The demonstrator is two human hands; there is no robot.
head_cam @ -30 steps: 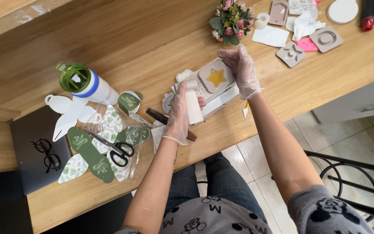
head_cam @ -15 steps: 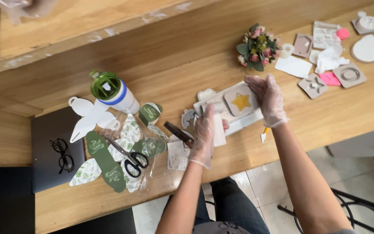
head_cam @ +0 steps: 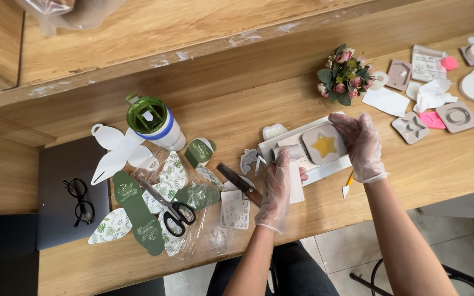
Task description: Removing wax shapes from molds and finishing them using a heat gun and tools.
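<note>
The wooden desk [head_cam: 204, 118] is running across the whole view, its near edge dropping off to tiled floor just beside the person's arms. A raised wooden ledge [head_cam: 154, 27] is closing off the far side. The widest bare stretch of smooth board is lying between the bottle and the flower bunch [head_cam: 342, 75]; the left end is crowded. There a flat grey laptop [head_cam: 56, 192] is carrying black glasses [head_cam: 79, 201], with green and white leaf-shaped cards [head_cam: 138, 211], crinkled clear film and black-handled scissors [head_cam: 170, 207] spreading out beside it. A green-lidded bottle [head_cam: 152, 121] is standing upright behind them.

The right hand [head_cam: 360, 145], in a thin clear glove, is curling its grip around the right edge of a rounded grey mould [head_cam: 323, 145] holding a glossy yellow star, resting on a white tray [head_cam: 325, 170]. The left hand [head_cam: 277, 183], also gloved, is pinching a small pale cylinder [head_cam: 286, 153] just beside the mould's left edge.
</note>
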